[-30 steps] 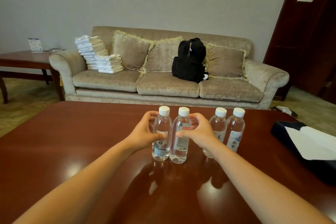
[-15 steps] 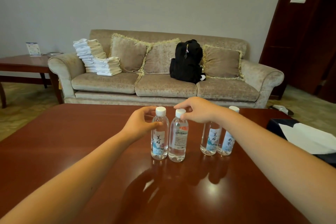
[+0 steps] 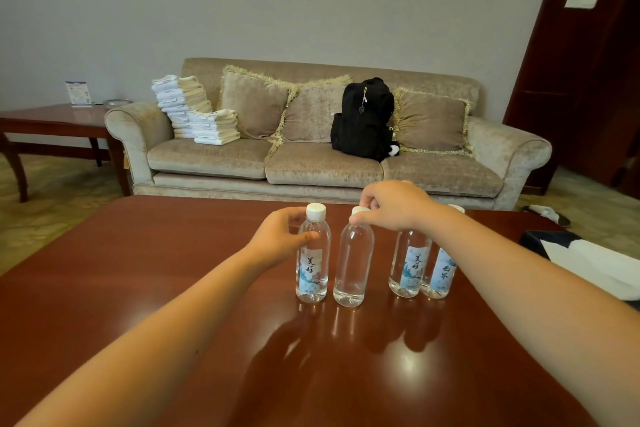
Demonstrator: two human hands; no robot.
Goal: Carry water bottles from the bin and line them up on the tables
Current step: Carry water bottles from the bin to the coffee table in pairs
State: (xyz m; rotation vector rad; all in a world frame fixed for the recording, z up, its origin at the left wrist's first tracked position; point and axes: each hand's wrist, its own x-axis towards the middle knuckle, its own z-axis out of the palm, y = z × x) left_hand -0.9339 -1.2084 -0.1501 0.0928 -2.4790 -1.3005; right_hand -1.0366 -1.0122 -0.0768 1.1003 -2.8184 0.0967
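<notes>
Several clear water bottles with white caps stand upright in a row on the dark red wooden table. My left hand wraps the upper body of the leftmost bottle. My right hand pinches the cap of the second bottle, whose label faces away. Two more bottles stand close together to the right: the third bottle and the fourth bottle, partly hidden by my right forearm. The bin is out of view.
A dark tissue box with white paper sits at the table's right edge. Behind the table is a beige sofa with stacked towels and a black backpack. A side table stands at the left.
My right hand rose from the second bottle's body to its cap and turned the bottle, so its label now faces away. My left hand stayed on the leftmost bottle.
</notes>
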